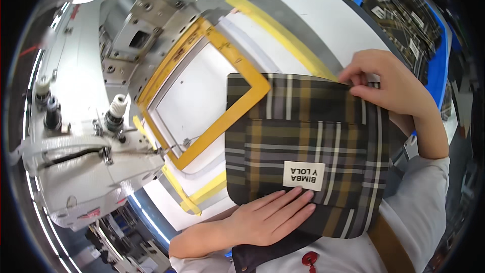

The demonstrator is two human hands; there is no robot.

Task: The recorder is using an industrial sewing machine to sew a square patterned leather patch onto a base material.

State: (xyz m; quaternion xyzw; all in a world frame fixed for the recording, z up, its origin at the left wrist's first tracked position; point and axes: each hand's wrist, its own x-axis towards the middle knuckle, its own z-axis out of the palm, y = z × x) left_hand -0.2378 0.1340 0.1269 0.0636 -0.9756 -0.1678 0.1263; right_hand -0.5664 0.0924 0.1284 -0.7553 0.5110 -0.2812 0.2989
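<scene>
The left hand [273,217] and the right hand [386,78] are bare, with short, rounded fingernails. A loose white cloth sleeve [417,192] ends in a plain edge around the right elbow, leaving the forearm uncovered. The white cloth continues over the lap, where a smooth dark cloth panel [275,248] carries a small round stud. A flat brown band [388,245] and a round, glossy red clip [309,259] complete the visible clothing.
</scene>
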